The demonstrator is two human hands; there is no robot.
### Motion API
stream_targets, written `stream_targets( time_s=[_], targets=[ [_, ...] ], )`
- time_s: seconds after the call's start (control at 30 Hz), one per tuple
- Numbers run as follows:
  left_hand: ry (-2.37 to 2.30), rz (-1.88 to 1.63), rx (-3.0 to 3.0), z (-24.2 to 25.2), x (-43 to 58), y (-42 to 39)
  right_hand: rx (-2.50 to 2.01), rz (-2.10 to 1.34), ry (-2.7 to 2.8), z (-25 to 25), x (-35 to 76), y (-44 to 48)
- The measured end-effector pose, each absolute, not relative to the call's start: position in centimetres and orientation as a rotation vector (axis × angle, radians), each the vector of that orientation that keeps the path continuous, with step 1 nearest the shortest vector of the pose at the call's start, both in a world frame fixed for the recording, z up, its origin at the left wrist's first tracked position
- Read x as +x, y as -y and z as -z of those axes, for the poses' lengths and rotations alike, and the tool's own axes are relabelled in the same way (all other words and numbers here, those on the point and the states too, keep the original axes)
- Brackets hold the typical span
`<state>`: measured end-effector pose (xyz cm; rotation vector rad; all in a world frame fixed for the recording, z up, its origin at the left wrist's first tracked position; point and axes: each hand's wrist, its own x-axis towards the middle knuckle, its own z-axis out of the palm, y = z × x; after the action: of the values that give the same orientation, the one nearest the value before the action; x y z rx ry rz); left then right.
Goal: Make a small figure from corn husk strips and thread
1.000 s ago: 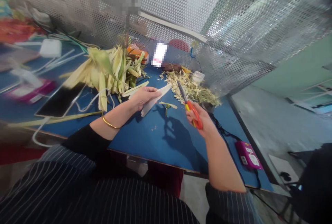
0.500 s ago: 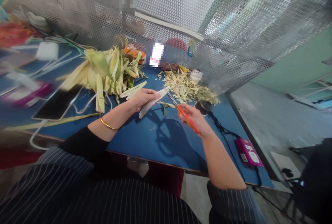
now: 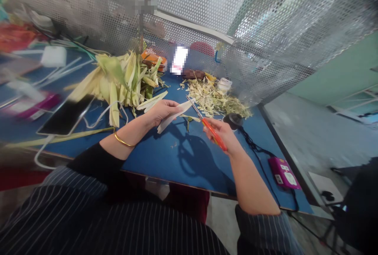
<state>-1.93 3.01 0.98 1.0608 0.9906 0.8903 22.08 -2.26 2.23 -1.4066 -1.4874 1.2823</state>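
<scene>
A pale strip of corn husk is pinched between the thumb and fingers of my left hand, its narrow end pointing right. My right hand is wrapped round the red-orange handles of a pair of scissors. The metal blades reach up and left to the husk's tip; whether they touch it I cannot tell. Below the blades a small greenish scrap lies on the blue table. A large heap of corn husks rests beyond my left hand. Cut husk pieces are piled beyond the scissors.
A phone with a white cable lies at left. A lit, blurred-out screen stands at the back before a perforated metal panel. At right are a dark round object, black cords and a purple socket box near the table edge.
The scissor blades have shifted slightly up and left at the husk's tip. My left hand keeps its hold on the husk, almost unmoved.
</scene>
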Motion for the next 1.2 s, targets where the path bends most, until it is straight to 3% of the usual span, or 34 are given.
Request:
stream_targets(
  time_s=[0.43,0.7,0.97,1.07,1.2],
  targets=[
    [-1.036,-0.857,1.033,-1.0,-2.0,-3.2,-1.415,-1.062,1.572,-1.7,22.1,2.0],
    [-1.003,-1.056,0.947,-1.5,-1.5,-2.8,-2.008,-0.193,2.021,-1.5,21.9,2.8],
    [-0.896,-1.140,0.689,-1.9,-0.3,-1.9,-2.181,0.202,2.301,-1.2,20.6,4.4],
    [-0.882,-1.149,0.669,-1.9,0.0,-1.4,-1.930,0.083,2.223,-2.3,19.8,3.8],
    [-0.854,-1.129,0.667,-1.5,0.3,-1.2,-1.413,-0.817,1.786,-2.8,16.8,2.1]
  ],
)
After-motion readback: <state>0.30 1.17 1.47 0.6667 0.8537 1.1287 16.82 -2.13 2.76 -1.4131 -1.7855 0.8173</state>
